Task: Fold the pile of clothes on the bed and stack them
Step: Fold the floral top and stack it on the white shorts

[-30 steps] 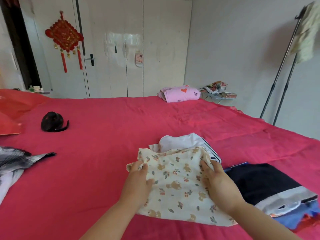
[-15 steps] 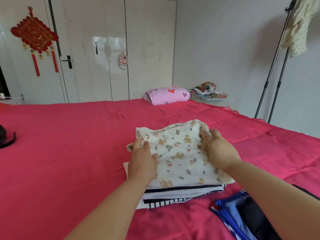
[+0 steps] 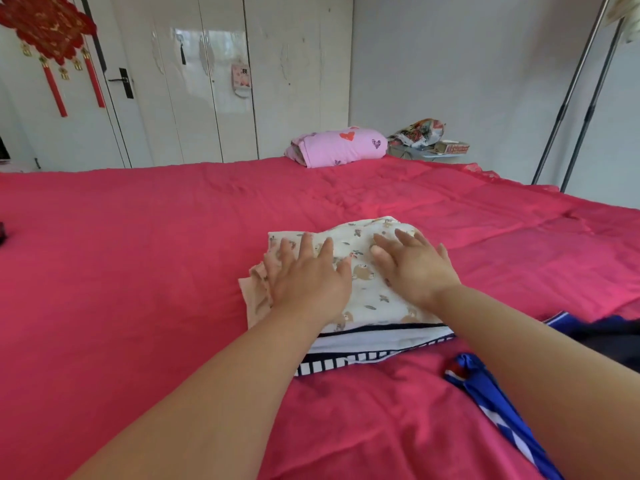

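Lower right, a blue garment (image 3: 485,393) lies on the red bedspread (image 3: 138,271). Centre frame, the folded bear-print cloth (image 3: 374,296) sits on a striped garment (image 3: 346,360). The left hand (image 3: 304,278) presses its left side with fingers spread, and the right hand (image 3: 412,268) lies spread flat on its right. At upper centre, a pink roll (image 3: 336,147) rests at the bed's far edge.

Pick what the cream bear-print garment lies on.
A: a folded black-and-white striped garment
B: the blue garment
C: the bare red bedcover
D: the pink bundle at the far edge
A: the bear-print garment sits on the striped garment, whose near edge shows beneath it, while the left hand and the right hand press flat on top.
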`<state>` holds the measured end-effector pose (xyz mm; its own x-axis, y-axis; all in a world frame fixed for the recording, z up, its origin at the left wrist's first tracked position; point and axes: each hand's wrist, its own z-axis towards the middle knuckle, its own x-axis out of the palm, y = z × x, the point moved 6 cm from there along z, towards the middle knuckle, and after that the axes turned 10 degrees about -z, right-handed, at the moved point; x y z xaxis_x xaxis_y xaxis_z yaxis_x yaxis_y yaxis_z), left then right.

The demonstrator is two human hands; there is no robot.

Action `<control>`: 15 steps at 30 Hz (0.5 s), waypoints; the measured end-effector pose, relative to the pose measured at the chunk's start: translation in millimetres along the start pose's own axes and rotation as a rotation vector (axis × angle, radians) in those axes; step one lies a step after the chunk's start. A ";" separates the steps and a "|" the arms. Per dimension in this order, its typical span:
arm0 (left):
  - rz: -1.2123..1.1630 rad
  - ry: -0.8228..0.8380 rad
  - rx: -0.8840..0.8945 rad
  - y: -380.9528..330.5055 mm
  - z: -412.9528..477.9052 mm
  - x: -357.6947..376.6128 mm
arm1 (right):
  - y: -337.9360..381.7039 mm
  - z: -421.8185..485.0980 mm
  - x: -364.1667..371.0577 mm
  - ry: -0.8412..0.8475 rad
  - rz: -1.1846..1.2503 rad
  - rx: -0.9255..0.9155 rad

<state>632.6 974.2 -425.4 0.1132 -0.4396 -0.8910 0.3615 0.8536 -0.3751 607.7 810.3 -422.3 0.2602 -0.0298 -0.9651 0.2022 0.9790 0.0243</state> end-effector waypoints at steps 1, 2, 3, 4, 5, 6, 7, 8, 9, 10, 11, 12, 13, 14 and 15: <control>0.035 0.064 -0.017 4.6 0.3 11.2 | 0.9 -1.4 12.6 0.067 -0.052 -0.006; 0.067 0.131 -0.040 12.1 -1.0 24.8 | 0.4 -3.7 27.8 0.134 -0.092 -0.007; 0.090 0.179 -0.061 20.3 -3.2 37.8 | -0.6 -6.5 42.6 0.184 -0.111 -0.001; 0.102 0.200 -0.075 27.4 -4.5 48.4 | -1.9 -8.3 55.1 0.204 -0.110 0.008; 0.108 0.199 -0.078 32.0 -3.5 56.1 | -3.3 -7.8 64.0 0.196 -0.097 0.018; 0.111 0.193 -0.074 34.2 -0.5 61.7 | -5.2 -5.9 69.5 0.178 -0.081 0.028; 0.109 0.192 -0.070 35.2 2.5 65.9 | -6.5 -3.5 73.4 0.168 -0.072 0.033; 0.105 0.193 -0.068 35.9 5.0 68.5 | -7.1 -1.0 76.2 0.167 -0.069 0.034; 0.102 0.195 -0.068 36.6 6.2 70.8 | -7.9 0.3 78.6 0.170 -0.069 0.036; 0.102 0.195 -0.070 37.7 5.8 73.0 | -8.4 0.2 80.7 0.179 -0.073 0.035; 0.104 0.197 -0.070 39.1 4.2 74.5 | -8.0 -1.2 82.5 0.190 -0.075 0.032; 0.107 0.205 -0.068 39.8 2.4 75.4 | -7.4 -3.5 83.5 0.205 -0.073 0.031; 0.107 0.217 -0.067 39.8 0.1 75.2 | -6.7 -5.7 83.1 0.224 -0.074 0.029; 0.103 0.231 -0.068 38.4 -1.8 73.0 | -5.8 -7.8 80.9 0.245 -0.078 0.030; 0.096 0.242 -0.066 35.5 -3.0 68.8 | -5.5 -9.2 76.8 0.266 -0.085 0.036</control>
<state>650.5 975.1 -500.8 -0.0839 -0.2830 -0.9554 0.2979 0.9079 -0.2951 617.9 804.5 -499.0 -0.0151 -0.0532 -0.9985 0.2473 0.9674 -0.0553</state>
